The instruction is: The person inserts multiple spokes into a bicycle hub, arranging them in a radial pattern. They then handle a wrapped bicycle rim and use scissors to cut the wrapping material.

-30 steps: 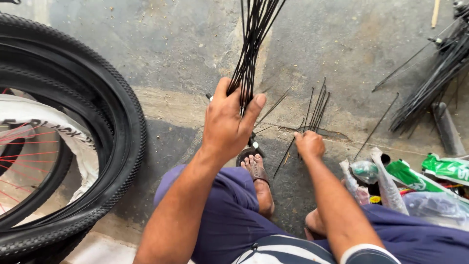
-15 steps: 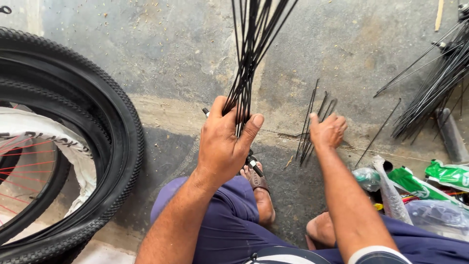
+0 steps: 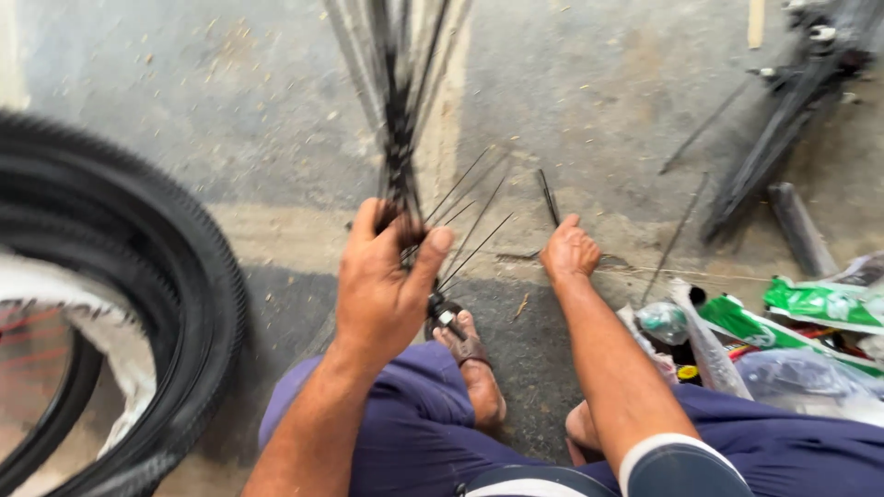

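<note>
My knees in dark blue trousers [image 3: 414,414] sit at the bottom of my view, and between them my foot in a brown sandal [image 3: 470,354] rests on the concrete floor [image 3: 230,138]. Just above the foot, my left hand [image 3: 387,276] is closed in a fist around a bundle of thin black spokes [image 3: 398,138], gripping it near its lower end so the rods stand up and fan out toward the top of the view, blurred there. A few loose ends splay out to the right of my thumb. My right hand [image 3: 569,250] is lower, down near the floor, fingers curled with two or so black spokes [image 3: 548,195] sticking up from it; I cannot tell how firmly it grips them. To my left lies a black bicycle tyre [image 3: 175,276] with a whitish rim inside it. To my right, beside my leg, is a heap of green and clear plastic packets [image 3: 810,299] and a small bottle [image 3: 661,322]. Farther off on the right lies another pile of black spokes [image 3: 783,120] on the floor, beside a dark tube [image 3: 799,230].
</note>
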